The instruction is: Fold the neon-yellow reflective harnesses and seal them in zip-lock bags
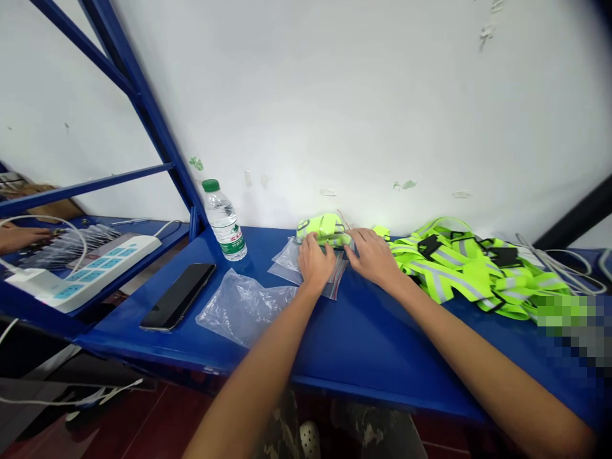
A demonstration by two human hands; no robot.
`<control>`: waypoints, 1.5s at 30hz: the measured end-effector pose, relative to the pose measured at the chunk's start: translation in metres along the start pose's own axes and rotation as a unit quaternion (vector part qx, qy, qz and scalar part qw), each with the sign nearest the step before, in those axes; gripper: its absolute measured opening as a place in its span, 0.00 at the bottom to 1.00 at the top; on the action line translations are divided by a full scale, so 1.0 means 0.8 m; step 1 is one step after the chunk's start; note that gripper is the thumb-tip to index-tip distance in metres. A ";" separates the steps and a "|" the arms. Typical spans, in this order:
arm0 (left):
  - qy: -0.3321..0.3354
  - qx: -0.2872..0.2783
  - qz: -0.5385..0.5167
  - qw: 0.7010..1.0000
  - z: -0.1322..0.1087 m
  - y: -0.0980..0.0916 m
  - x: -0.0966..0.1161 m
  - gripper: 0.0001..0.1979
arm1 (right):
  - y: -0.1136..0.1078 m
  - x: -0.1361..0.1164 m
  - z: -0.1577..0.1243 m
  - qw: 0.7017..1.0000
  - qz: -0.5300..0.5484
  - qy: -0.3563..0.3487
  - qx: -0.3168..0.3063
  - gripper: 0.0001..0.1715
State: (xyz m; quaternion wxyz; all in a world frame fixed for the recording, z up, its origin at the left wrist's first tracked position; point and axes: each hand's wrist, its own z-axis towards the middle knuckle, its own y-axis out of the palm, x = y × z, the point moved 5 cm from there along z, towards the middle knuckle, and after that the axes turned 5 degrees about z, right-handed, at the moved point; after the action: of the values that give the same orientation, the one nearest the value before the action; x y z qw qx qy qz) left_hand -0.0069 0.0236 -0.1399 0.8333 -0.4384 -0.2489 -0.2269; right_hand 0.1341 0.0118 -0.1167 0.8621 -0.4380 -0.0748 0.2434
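A folded neon-yellow reflective strap bundle (337,240) lies near the wall, partly in a clear plastic bag. My left hand (316,262) grips its near side, fingers curled over it. On the bundle's right end is my right hand (375,256), thumb and fingers closing around that end and the bag edge. Clear zip bags (287,260) with a red seal line lie beneath and beside the hands. Another folded neon bundle (318,224) rests just behind. To the right sprawls a heap of loose neon-yellow reflective straps (449,264) with black buckles.
A loose plastic bag (246,309) lies left of my forearm on the blue table (373,357). Beyond it are a black phone (179,298) and an upright water bottle (227,223). On the neighbouring table sit a power strip (100,271) and another person's hand (21,238).
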 end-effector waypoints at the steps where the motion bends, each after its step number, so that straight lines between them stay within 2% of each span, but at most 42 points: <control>1: 0.015 -0.001 -0.003 1.000 0.002 0.002 0.001 0.19 | -0.002 0.003 -0.010 1.000 0.001 -0.002 -0.007 0.23; 6: 0.057 -0.029 -0.004 0.998 0.018 0.017 0.005 0.22 | -0.005 0.012 -0.041 0.999 -0.002 0.005 -0.038 0.21; 10: 0.080 -0.060 0.014 0.995 0.037 0.033 0.008 0.22 | -0.008 0.019 -0.041 0.998 -0.011 0.037 -0.047 0.19; 14: 0.102 -0.072 -0.018 0.992 0.046 0.041 0.010 0.21 | -0.014 0.030 -0.037 0.994 -0.004 0.100 -0.046 0.19; 18: 0.056 -0.006 0.011 0.998 0.044 0.024 0.010 0.18 | -0.028 0.043 -0.038 0.989 -0.008 0.145 0.006 0.18; 20: 0.028 0.039 0.028 0.998 0.040 0.011 0.012 0.14 | -0.033 0.048 -0.041 0.988 -0.022 0.151 0.036 0.19; 22: 0.027 0.076 0.018 0.997 0.034 0.000 0.018 0.09 | -0.037 0.053 -0.046 0.983 -0.051 0.166 0.059 0.22; 24: 0.042 0.095 -0.005 0.995 0.029 -0.006 0.026 0.08 | -0.035 0.057 -0.051 0.976 -0.089 0.189 0.052 0.29; 26: 0.064 0.087 -0.025 0.994 0.023 -0.007 0.037 0.09 | -0.026 0.057 -0.055 0.973 -0.115 0.198 -0.001 0.32; 29: 0.108 0.036 -0.040 0.993 0.013 0.003 0.056 0.07 | -0.005 0.053 -0.056 0.973 -0.108 0.174 -0.103 0.19; 31: 0.146 -0.021 -0.055 0.988 0.004 0.016 0.067 0.08 | 0.002 0.053 -0.055 0.975 -0.083 0.165 -0.124 0.15; 33: 0.183 -0.096 -0.087 0.975 -0.006 0.033 0.076 0.10 | 0.003 0.055 -0.051 0.981 -0.036 0.164 -0.101 0.17; 35: 0.188 -0.167 -0.141 0.957 -0.013 0.048 0.080 0.13 | -0.002 0.055 -0.047 0.987 0.036 0.152 -0.039 0.18; 38: 0.093 -0.247 -0.271 0.926 -0.016 0.061 0.077 0.20 | -0.020 0.044 -0.045 0.981 0.137 0.102 0.087 0.19; 40: 0.000 -0.313 -0.358 0.880 -0.018 0.066 0.075 0.30 | -0.030 0.031 -0.046 0.971 0.177 0.076 0.142 0.18; 43: -0.079 -0.405 -0.425 0.806 -0.025 0.065 0.081 0.41 | -0.040 0.013 -0.047 0.962 0.218 0.064 0.154 0.16; 45: -0.101 -0.428 -0.447 0.779 -0.027 0.062 0.084 0.41 | -0.048 0.009 -0.046 0.958 0.238 0.051 0.152 0.16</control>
State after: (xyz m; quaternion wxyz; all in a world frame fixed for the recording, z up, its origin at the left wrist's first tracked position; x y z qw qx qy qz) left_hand 0.0792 0.0200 -0.1396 0.3352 -0.6100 -0.3766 -0.6113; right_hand 0.1664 -0.0307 -0.1093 0.8384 -0.3189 0.1138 0.4271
